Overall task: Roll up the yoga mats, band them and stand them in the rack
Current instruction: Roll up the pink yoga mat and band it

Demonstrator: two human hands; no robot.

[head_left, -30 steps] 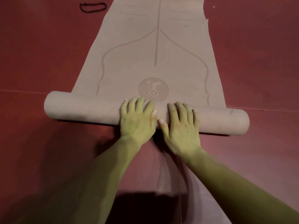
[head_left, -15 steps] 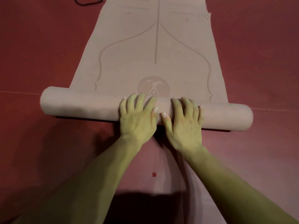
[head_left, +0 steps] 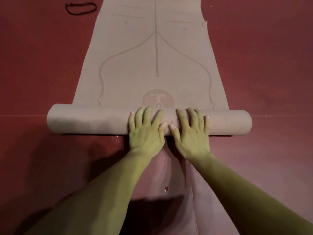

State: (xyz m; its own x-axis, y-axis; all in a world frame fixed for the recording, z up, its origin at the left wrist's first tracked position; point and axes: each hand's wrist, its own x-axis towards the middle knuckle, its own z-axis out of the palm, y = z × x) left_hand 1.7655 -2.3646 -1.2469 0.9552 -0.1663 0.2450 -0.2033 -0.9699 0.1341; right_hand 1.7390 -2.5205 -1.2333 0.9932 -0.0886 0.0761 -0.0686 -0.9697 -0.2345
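A pale pink yoga mat (head_left: 152, 53) with printed alignment lines lies on the red floor, its near end wound into a thick roll (head_left: 88, 119) lying crosswise. My left hand (head_left: 145, 129) and my right hand (head_left: 191, 131) press side by side on the middle of the roll, fingers straight and spread over its top. The roll covers the lower part of the round logo (head_left: 158, 99). A black elastic band (head_left: 79, 8) lies on the floor far left of the flat mat.
Red padded floor (head_left: 271, 65) surrounds the mat, with a seam line crossing at the roll's level. A small red speck (head_left: 166, 188) lies on the floor between my forearms. No rack is in view.
The roll has moved forward over the mat and now covers more of the round logo. Both hands went forward with it, still flat on top.
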